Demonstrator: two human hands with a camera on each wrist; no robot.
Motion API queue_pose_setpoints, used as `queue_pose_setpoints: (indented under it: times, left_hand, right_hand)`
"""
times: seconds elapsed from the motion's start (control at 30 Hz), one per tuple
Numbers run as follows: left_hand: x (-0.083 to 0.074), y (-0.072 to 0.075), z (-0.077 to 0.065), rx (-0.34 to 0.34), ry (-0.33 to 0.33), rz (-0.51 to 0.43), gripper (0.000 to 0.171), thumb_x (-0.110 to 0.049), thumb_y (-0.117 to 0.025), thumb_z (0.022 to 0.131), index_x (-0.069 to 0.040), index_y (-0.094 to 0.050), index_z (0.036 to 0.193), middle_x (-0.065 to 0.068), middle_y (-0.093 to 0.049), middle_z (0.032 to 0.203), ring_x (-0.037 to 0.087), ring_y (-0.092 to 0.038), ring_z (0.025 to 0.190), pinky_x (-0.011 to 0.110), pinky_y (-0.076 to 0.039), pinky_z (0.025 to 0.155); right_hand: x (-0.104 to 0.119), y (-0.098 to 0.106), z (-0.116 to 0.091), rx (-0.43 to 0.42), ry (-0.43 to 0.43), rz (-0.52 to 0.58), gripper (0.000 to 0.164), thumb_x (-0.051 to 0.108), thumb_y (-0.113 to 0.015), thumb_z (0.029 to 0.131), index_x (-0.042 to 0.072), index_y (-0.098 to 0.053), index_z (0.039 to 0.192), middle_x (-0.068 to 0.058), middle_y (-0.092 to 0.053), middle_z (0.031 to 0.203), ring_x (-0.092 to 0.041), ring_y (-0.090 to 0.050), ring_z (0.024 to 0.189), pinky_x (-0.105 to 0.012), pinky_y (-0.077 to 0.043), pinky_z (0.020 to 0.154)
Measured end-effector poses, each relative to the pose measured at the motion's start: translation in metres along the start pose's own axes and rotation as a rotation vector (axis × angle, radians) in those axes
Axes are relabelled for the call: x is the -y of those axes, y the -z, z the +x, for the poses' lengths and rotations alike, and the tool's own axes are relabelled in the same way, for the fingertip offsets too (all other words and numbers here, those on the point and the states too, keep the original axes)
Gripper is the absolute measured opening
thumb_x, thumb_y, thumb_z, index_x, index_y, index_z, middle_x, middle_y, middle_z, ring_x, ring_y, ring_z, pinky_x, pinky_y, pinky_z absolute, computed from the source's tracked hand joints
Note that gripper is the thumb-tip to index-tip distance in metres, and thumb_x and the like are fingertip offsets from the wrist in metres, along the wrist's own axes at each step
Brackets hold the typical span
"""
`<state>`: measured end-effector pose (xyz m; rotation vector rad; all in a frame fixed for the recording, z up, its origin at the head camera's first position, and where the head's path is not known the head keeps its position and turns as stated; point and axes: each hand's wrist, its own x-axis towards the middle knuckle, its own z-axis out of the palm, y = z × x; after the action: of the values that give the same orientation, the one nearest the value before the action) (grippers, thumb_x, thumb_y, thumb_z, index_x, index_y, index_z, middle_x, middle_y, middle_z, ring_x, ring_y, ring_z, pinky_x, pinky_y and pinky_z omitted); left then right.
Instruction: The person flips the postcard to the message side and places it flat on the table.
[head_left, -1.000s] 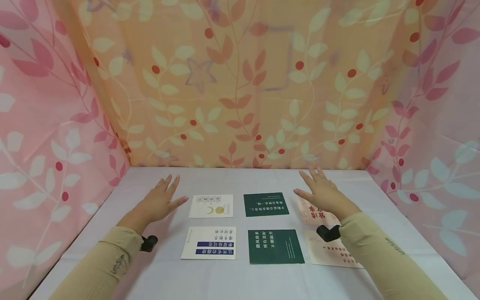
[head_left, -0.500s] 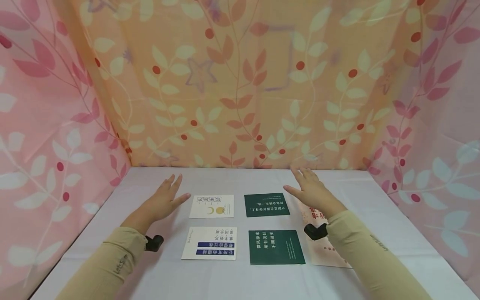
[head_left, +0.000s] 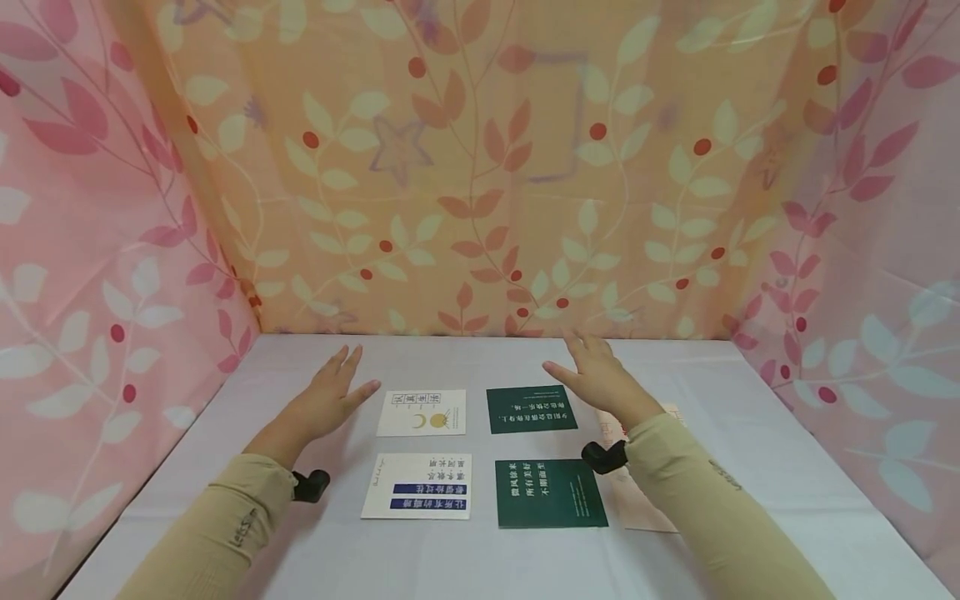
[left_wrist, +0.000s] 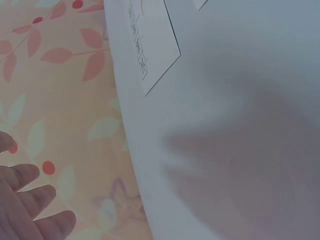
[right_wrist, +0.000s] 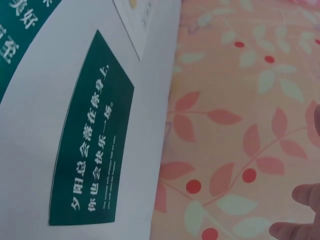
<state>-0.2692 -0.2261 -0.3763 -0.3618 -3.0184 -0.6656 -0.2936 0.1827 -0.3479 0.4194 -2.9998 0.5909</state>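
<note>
The step seems a reach — left hand (head_left: 324,402) and right hand (head_left: 606,379) hover spread and empty, a white card (head_left: 422,412) just right of the first, a green card (head_left: 532,409) just left of the second — and gripping either calls for lowering first.

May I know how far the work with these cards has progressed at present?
Looks done: white cards and green cards lie flat and apart in two rows, beside at least one pink card, partly hidden by the right sleeve.
In hand: nothing; the left hand and right hand hover above the table.
Remaining: unclear; perhaps gathering or moving them, as neither hand holds one.
</note>
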Motion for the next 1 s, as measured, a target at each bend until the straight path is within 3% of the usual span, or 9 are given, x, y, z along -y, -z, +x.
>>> queue_pose_setpoints:
  times: [0.47,0.73,1.0]
  left_hand:
    - [-0.001,-0.004,0.000,0.010,0.008,-0.073,0.083,-0.062,-0.033,0.090,-0.008,-0.006,0.147,0.025,-0.002,0.149,0.046,-0.004,0.134,0.063,-0.010,0.103]
    - [-0.002,-0.006,0.004,0.026,0.022,-0.107,0.084,-0.057,-0.036,0.091,-0.002,-0.004,0.145,0.025,-0.001,0.149,0.044,-0.003,0.135,0.060,-0.007,0.105]
    - [-0.001,-0.011,0.007,0.008,0.010,-0.151,0.089,-0.057,-0.038,0.091,0.003,0.002,0.144,0.026,-0.002,0.149,0.042,-0.002,0.136,0.058,-0.007,0.107]
  right_hand:
    - [0.021,-0.012,0.010,0.027,0.012,0.065,0.088,0.071,-0.039,0.081,0.018,-0.013,0.147,-0.013,-0.013,0.151,-0.037,-0.010,0.136,-0.063,-0.019,0.102]
    - [0.037,-0.019,0.015,0.022,0.037,0.079,0.086,0.070,-0.040,0.081,0.021,-0.014,0.147,-0.012,-0.017,0.150,-0.035,-0.017,0.135,-0.062,-0.023,0.101]
    - [0.048,-0.039,0.020,0.040,0.053,0.101,0.080,0.064,-0.044,0.084,0.025,-0.015,0.147,-0.010,-0.018,0.150,-0.033,-0.018,0.135,-0.058,-0.024,0.103]
